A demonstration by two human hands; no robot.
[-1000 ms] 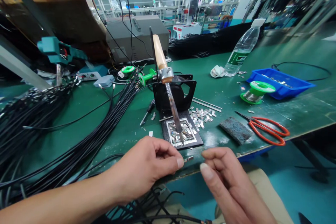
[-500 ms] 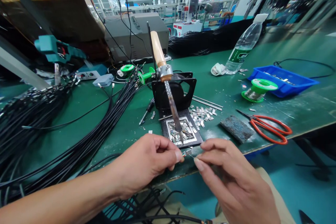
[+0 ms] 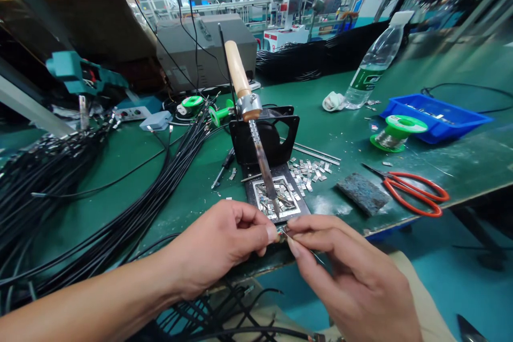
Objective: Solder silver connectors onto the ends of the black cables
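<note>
Pinched in my left hand (image 3: 236, 243) is a cable end with a small metal connector (image 3: 281, 231) at its tip, mostly hidden by my fingers. My right hand (image 3: 340, 267) has thumb and fingertips closed on a thin silvery wire (image 3: 318, 258), its tail showing below the fingers. The wire's front end meets or nearly touches the connector. Just above both hands, a soldering iron (image 3: 262, 157) with a wooden handle hangs tip down in a stand. The tip points into a framed tray (image 3: 297, 208) of metal bits on a black base.
A black fan frame (image 3: 294, 133) stands behind the tray, with loose metal tabs (image 3: 308, 171) beside it. To the right are an abrasive block (image 3: 363, 194), red-handled scissors (image 3: 417, 192), a solder spool (image 3: 395, 133), a blue bin (image 3: 460, 123) and a bottle (image 3: 371, 72). Black cables (image 3: 160, 187) lie left.
My right hand has moved left, bringing the thin wire up to the connector in my left hand. The left hand stays nearly in place. The view has shifted slightly.
</note>
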